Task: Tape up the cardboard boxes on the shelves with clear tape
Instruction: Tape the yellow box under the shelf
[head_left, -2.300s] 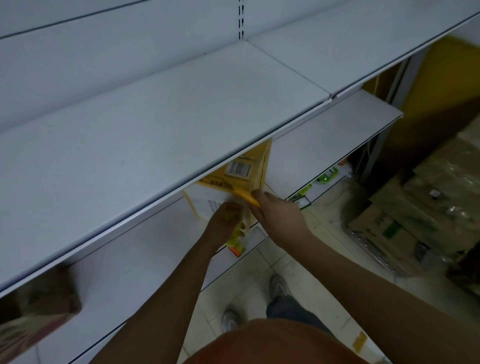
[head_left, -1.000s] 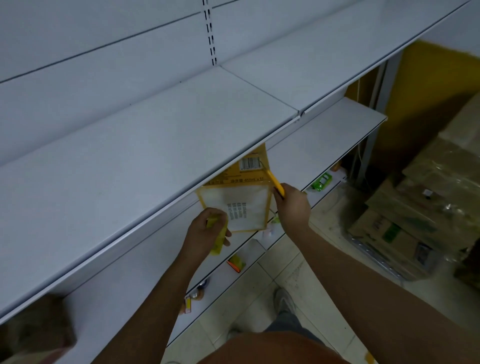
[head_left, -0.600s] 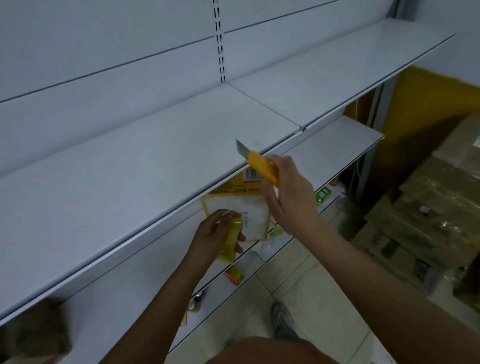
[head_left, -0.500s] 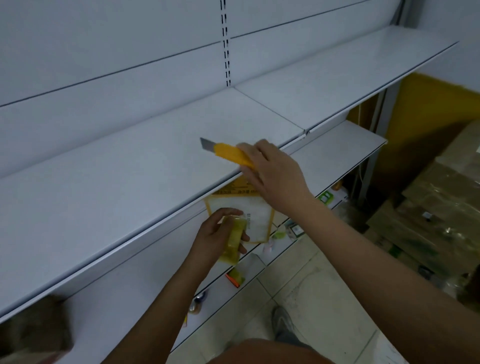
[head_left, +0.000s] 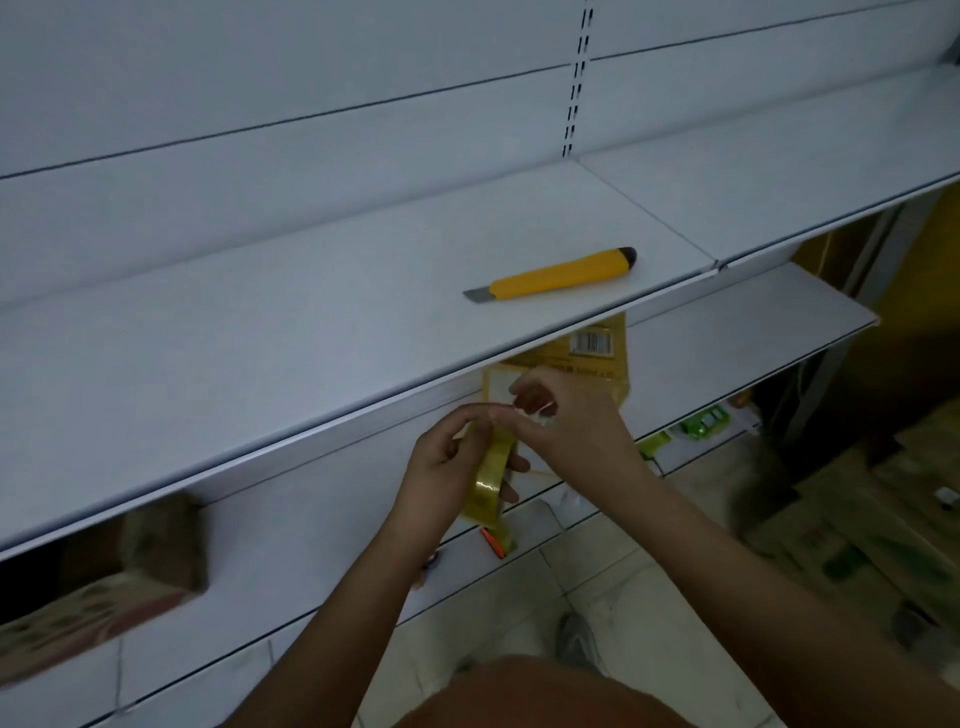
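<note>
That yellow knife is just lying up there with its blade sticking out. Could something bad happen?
Maybe. The yellow utility knife lies on the upper shelf with its blade out, near the front edge, so a reaching hand or a bump might meet it. Below, the left hand grips the tape roll while the right hand pinches at its end, which could slip back and stick down again.

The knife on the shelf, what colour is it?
Yellow, with a dark end cap and grey blade: the knife shows clearly in the head view.

Left hand (head_left: 441, 467) gripping tape roll (head_left: 488, 480), right hand (head_left: 571, 421) pinching its end, knife (head_left: 556, 274) on shelf (head_left: 260, 353)
</note>
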